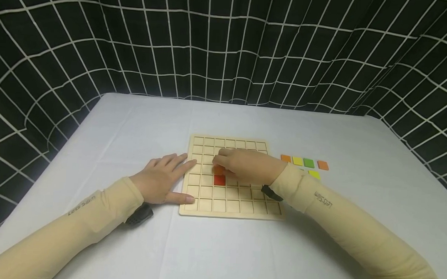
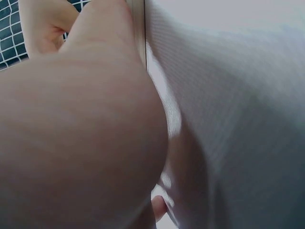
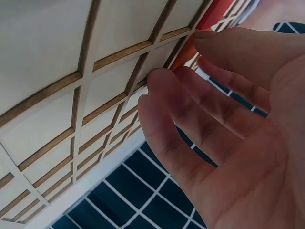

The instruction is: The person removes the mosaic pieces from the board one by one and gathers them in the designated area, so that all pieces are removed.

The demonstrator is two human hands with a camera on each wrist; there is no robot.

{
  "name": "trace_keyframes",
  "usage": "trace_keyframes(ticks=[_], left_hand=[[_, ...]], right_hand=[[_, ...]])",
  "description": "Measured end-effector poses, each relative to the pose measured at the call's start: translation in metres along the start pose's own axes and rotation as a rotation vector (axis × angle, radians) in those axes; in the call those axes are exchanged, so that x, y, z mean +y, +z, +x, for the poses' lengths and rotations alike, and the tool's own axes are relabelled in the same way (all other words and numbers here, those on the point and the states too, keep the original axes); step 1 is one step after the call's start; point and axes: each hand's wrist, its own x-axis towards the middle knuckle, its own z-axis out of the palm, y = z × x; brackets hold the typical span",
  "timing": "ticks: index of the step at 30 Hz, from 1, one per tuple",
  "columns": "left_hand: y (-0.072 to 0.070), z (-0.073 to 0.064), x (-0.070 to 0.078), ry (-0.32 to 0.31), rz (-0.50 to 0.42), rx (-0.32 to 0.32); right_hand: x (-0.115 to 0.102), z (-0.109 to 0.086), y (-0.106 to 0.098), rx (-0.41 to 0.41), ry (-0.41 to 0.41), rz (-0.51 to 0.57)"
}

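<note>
A square wooden board (image 1: 206, 193) with a raised grid of cells lies on the table. My left hand (image 1: 159, 178) rests at its left side, fingers spread, with the thumb and a fingertip on the edge. Over the middle of the board, my right hand (image 1: 241, 163) pinches an orange tile (image 1: 219, 170) between thumb and fingertips at a cell. The right wrist view shows that orange tile (image 3: 185, 55) partly hidden by the thumb. A red tile (image 1: 219, 180) sits in the cell just nearer to me. The right hand and forearm hide part of the grid.
To the right of the board, loose tiles lie on the white-covered table (image 1: 218, 251): an orange one (image 1: 285, 158), a yellow one (image 1: 297, 161), a green one (image 1: 309, 163), another orange one (image 1: 323, 165) and a second yellow one (image 1: 314, 174). A black gridded curtain (image 1: 220, 48) hangs behind.
</note>
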Motion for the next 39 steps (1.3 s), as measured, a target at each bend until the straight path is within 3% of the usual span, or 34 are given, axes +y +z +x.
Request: trace_keyframes(ticks=[7, 15, 23, 33, 39], left_hand=[[0.0, 0.001, 0.0, 0.0, 0.023, -0.004], [-0.006, -0.002, 0.005, -0.004, 0.031, -0.008], [-0.001, 0.001, 0.002, 0.007, 0.036, 0.008], [0.001, 0.0, 0.003, -0.008, 0.02, -0.008], [0.002, 0.0, 0.001, -0.014, 0.039, -0.004]], right_hand=[[0.002, -0.003, -0.002, -0.011, -0.051, -0.001], [0.005, -0.007, -0.003, -0.012, -0.049, 0.037], [0.005, -0.007, 0.0, 0.008, -0.065, 0.015], [0.002, -0.009, -0.002, 0.004, -0.042, -0.061], [0.006, -0.025, -0.011, 0.041, 0.005, -0.08]])
